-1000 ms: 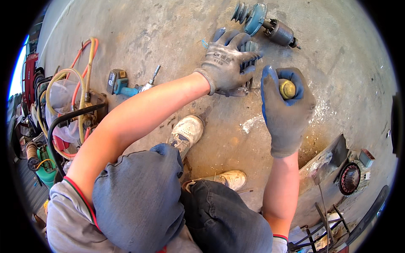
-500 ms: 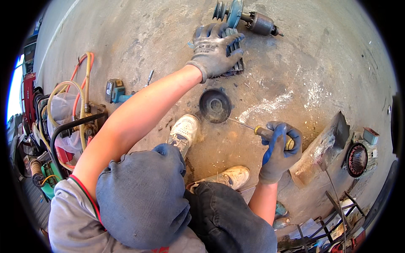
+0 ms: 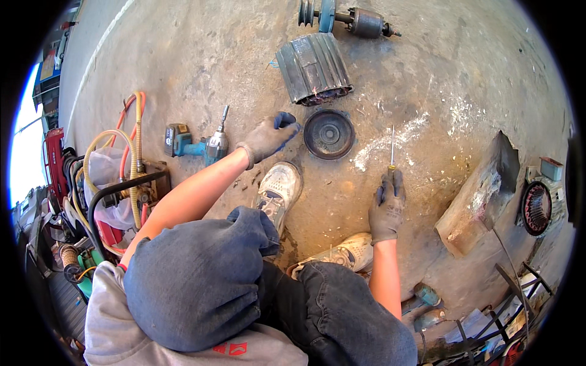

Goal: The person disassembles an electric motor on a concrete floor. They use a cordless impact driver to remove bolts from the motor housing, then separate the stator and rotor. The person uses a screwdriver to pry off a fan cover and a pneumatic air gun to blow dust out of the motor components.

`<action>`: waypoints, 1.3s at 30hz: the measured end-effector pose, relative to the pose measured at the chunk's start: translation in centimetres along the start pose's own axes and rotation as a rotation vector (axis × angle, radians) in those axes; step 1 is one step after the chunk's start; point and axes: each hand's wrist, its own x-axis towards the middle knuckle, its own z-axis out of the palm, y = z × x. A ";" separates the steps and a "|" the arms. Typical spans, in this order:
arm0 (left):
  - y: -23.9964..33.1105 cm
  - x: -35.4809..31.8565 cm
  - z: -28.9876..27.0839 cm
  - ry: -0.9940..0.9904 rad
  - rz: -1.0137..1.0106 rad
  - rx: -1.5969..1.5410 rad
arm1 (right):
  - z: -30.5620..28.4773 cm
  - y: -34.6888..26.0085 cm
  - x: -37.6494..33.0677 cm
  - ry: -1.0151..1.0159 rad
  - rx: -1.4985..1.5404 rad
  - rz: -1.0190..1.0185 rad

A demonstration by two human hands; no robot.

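My left hand (image 3: 272,139), in a grey work glove, hovers left of a round dark metal end cover (image 3: 329,134). Its fingers are loosely bent with a gap to the thumb, and nothing shows between them. Beyond the cover lies a ribbed motor housing (image 3: 314,68) with windings at its near end. On the right, my gloved right hand (image 3: 387,207) is closed around the handle of a screwdriver (image 3: 392,149). The blade points away from me, apart from the cover; most of the handle is hidden in the glove.
A motor rotor (image 3: 367,23) with a pulley lies at the far edge. Left of my hand is a cordless impact wrench (image 3: 194,148), beside a hose-fitted machine (image 3: 125,183). To the right are a bent metal sheet (image 3: 476,201) and a motor stator (image 3: 536,208). My shoes (image 3: 279,186) stand close by.
My left hand has let go of the motor housing and come back toward me. My right hand has swung the screwdriver from pointing left at the cover to pointing away.
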 end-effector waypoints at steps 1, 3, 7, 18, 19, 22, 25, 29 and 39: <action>-0.1 0.7 1.7 0.007 0.054 0.086 | 0.2 0.6 -0.3 -0.057 -0.113 0.010; -1.0 0.9 3.6 0.167 0.206 0.303 | 1.1 -1.4 -0.1 -0.146 -0.206 0.049; -0.5 2.6 4.3 0.137 -0.004 0.078 | 0.5 -4.8 1.1 -0.069 -0.110 0.011; 2.4 -4.7 5.0 0.257 0.690 0.413 | 1.8 -3.5 0.8 -0.104 0.578 0.298; 2.6 -5.0 4.9 0.334 0.838 0.457 | 1.5 -3.8 1.0 -0.121 0.612 0.304; 3.8 -4.6 5.0 0.475 1.197 0.599 | -0.7 -4.4 1.2 -0.126 0.579 0.290; 0.5 -2.6 4.2 0.426 1.140 0.974 | 0.9 -4.8 1.1 -0.131 0.408 0.177; -0.7 -0.9 5.8 0.320 1.036 1.050 | 0.0 -3.9 -0.2 -0.191 0.345 0.311; 7.0 -1.3 5.6 -0.137 0.388 0.284 | -7.6 1.8 -21.0 0.359 0.601 0.898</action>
